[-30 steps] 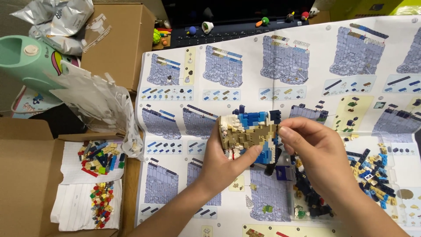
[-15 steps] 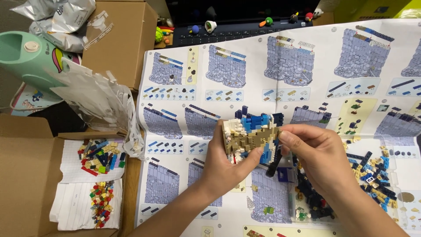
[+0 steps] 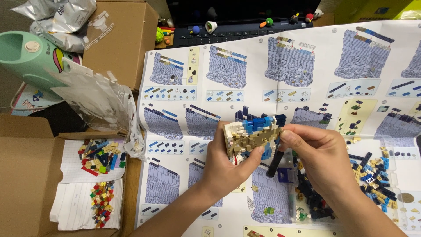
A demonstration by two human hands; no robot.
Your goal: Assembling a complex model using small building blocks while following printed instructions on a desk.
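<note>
My left hand still grips the tan-and-blue brick model; my right hand, pinching its right edge, has edged nearer; seating continues.

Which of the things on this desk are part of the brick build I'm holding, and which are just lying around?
In use:
- brick model, held by left hand and right hand
- instruction sheet
- loose dark and blue bricks
- sorted bricks on paper

Lying about:
- green toy rocket
- cardboard box
- keyboard
- foil bags
</note>
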